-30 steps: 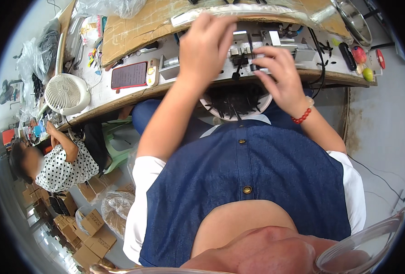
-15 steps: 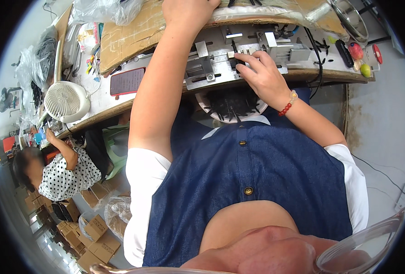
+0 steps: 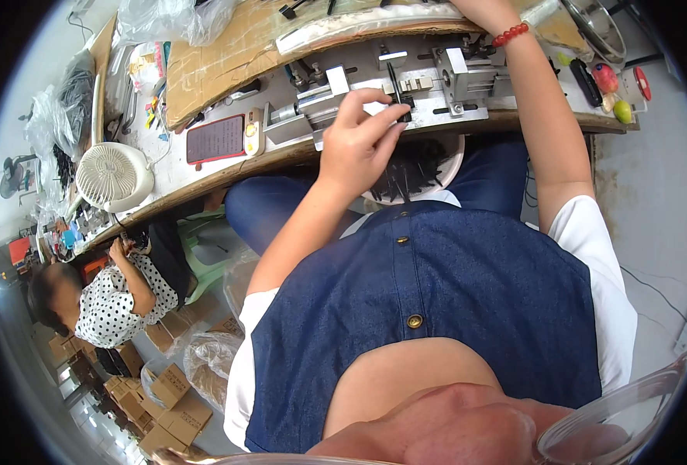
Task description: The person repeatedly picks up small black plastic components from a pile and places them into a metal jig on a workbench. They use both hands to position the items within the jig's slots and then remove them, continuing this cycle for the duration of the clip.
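Note:
My left hand (image 3: 363, 139) is at the front edge of the bench, its fingertips pinched on a thin black rod-like part (image 3: 396, 91) standing against a metal jig (image 3: 436, 81) of grey blocks and rails. Below it, on my lap, a white bowl (image 3: 452, 167) holds several similar black parts. My right arm stretches over the jig to the far side of the bench, a red bead bracelet (image 3: 511, 34) on its wrist. Only the heel of my right hand (image 3: 473, 6) shows at the top rim, so its fingers are hidden.
Left on the wooden bench (image 3: 204, 182) are a small white fan (image 3: 115, 177), a dark red phone (image 3: 215, 138), a cardboard sheet (image 3: 219, 54) and plastic bags. Coloured small objects (image 3: 614, 93) lie far right. A person in a polka-dot top (image 3: 118, 302) sits lower left, near cardboard boxes (image 3: 169, 387).
My left hand came down from the far side of the bench to the jig, now pinching a black part. My right hand left the jig and reached up past the top rim.

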Tool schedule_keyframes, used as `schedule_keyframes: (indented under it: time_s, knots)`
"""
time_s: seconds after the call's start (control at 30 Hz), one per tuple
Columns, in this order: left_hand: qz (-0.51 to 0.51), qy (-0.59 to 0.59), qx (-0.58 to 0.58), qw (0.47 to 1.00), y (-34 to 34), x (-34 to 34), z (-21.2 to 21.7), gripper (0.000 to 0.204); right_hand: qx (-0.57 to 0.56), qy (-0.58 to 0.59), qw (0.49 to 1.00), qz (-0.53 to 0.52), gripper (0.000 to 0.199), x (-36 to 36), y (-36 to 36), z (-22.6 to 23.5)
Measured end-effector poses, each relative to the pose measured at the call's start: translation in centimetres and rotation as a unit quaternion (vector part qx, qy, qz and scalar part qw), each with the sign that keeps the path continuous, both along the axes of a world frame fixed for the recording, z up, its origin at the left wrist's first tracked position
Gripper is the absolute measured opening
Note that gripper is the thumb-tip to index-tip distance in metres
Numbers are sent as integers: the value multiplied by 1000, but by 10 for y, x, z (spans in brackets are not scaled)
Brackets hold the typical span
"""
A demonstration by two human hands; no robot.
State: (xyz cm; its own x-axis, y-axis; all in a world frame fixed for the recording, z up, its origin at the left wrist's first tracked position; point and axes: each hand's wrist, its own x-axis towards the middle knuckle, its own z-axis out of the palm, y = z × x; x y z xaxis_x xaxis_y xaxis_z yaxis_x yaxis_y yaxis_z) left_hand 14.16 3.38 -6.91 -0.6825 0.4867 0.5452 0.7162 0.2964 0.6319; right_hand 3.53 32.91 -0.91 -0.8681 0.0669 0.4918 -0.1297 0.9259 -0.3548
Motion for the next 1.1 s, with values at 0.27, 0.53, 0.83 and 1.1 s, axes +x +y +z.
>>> schedule_keyframes:
  time_s: [0.27, 0.53, 0.83, 1.1]
  knots:
    - [8, 3, -43, 999, 11, 0, -28, 20, -168, 61, 984, 7, 23, 34, -7, 4]
    - [35, -17, -62, 997, 14, 7, -15, 29, -372, 114, 909, 147, 16, 97, -36, -15]
    - [149, 404, -190, 883, -24, -121, 69, 32, -130, -15, 970, 203, 21, 168, -86, -49]
    - [-11, -4, -145, 989, -32, -148, 97, 22, 37, 26, 980, 196, 21, 153, -98, -76]
